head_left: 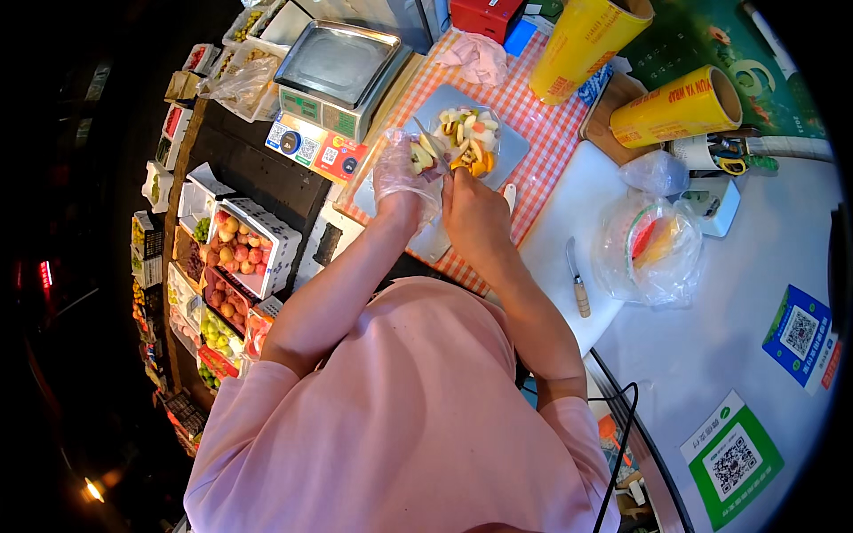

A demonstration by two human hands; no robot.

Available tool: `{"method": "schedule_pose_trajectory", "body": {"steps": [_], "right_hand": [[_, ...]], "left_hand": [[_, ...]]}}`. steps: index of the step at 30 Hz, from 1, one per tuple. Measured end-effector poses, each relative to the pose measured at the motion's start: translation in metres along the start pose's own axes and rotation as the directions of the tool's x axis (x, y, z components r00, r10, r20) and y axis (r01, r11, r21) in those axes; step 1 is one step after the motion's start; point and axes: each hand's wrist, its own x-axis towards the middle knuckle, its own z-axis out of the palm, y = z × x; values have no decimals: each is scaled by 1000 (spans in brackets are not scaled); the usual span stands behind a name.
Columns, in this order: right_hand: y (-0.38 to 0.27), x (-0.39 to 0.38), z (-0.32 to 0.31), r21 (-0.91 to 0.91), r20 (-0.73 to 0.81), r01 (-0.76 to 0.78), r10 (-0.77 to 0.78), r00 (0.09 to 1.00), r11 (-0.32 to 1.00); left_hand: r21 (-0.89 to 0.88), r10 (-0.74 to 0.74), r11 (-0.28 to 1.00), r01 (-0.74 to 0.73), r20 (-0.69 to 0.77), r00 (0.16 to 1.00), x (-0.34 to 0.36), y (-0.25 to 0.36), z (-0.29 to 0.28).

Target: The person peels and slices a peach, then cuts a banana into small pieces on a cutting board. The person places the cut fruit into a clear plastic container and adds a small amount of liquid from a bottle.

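Observation:
A clear plastic glove covers my left hand (400, 173), whose fingers are closed around a cut piece of pale fruit (422, 160) with some green and dark red on it. My right hand (475, 213), bare, is wrapped round the handle of a knife (434, 142); its blade points away from me, against the fruit. Just beyond both hands, cut fruit (466, 131) in white, pale yellow and orange pieces fills a clear container. That container rests on a grey-blue cutting board (515, 147) over a red-checked cloth (551, 160).
A weighing scale (338, 67) stands far left, beside fruit crates (253, 244). On the right are a white board (569, 204), a wooden-handled knife (577, 280), a bagged melon (644, 235) and yellow wrap rolls (675, 107). A pink cloth (475, 58) lies at the back.

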Motion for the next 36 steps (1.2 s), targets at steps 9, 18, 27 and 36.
{"method": "schedule_pose_trajectory", "body": {"steps": [9,18,27,36], "right_hand": [[32,11,14,-282,16,88,-87,996,955],[61,42,16,-347,59,118,-104,993,930],[64,42,15,-192,161,-1,33,986,981],[65,41,23,-276,138,-3,42,990,961]], "left_hand": [[150,52,987,-63,77,996,21,-15,1],[398,-40,917,-33,175,984,62,-21,-7],[294,-79,955,27,164,983,72,-25,-5],[438,-42,899,-20,131,990,76,-33,-10]]}}
